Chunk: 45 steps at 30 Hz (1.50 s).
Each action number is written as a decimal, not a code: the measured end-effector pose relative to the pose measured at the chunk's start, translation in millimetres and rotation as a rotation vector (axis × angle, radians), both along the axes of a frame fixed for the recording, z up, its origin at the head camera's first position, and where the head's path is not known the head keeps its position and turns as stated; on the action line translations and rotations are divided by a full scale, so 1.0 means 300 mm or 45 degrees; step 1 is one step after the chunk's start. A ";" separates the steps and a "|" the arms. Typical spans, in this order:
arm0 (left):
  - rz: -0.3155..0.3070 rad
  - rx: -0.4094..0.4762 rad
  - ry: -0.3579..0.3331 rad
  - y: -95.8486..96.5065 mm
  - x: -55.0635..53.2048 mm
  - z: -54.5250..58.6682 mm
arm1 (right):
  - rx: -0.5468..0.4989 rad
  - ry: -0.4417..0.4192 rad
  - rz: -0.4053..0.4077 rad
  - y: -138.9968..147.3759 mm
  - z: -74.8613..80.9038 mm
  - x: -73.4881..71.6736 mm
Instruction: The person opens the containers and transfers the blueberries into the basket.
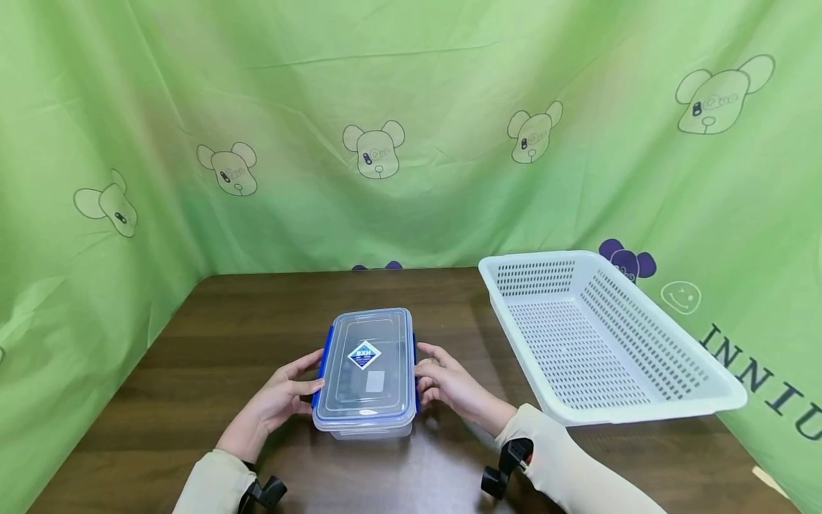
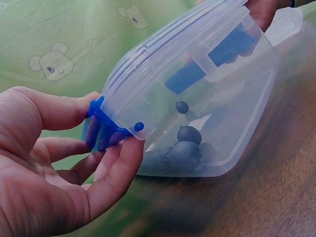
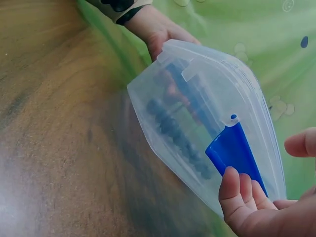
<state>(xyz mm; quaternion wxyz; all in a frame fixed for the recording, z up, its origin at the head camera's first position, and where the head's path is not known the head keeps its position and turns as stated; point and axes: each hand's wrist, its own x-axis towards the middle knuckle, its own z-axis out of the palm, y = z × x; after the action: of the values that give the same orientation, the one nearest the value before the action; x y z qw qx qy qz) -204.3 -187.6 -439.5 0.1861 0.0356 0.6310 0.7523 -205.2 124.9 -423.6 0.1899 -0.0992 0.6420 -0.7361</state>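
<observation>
A clear plastic food container (image 1: 349,332) with a lid and a diamond-shaped label stands on the table between the hands. My left hand (image 1: 276,392) pinches the blue latch (image 2: 111,123) on its left side, thumb above and fingers beneath. On the opposite side, my right hand (image 1: 452,385) has bent fingertips against the other blue latch (image 3: 239,153), which hangs as a flap from the lid; one digit stands apart from the lid. Through the walls several small dark round things (image 2: 185,153) show, lying at the bottom.
A large white perforated basket (image 1: 581,357) takes up the right side of the brown wooden table (image 1: 244,314). Behind and on both sides hangs a green curtain (image 1: 449,78) printed with bear heads, reaching down to the table's edges.
</observation>
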 end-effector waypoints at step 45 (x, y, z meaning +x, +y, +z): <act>-0.125 -0.066 0.029 0.003 -0.057 -0.007 | 0.006 0.089 -0.018 0.001 -0.013 -0.014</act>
<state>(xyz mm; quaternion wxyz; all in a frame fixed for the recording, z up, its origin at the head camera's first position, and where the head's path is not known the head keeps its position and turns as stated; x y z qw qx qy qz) -221.6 -186.7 -441.5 0.2163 0.0702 0.6499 0.7252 -209.4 125.1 -427.6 0.1624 -0.1199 0.6505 -0.7322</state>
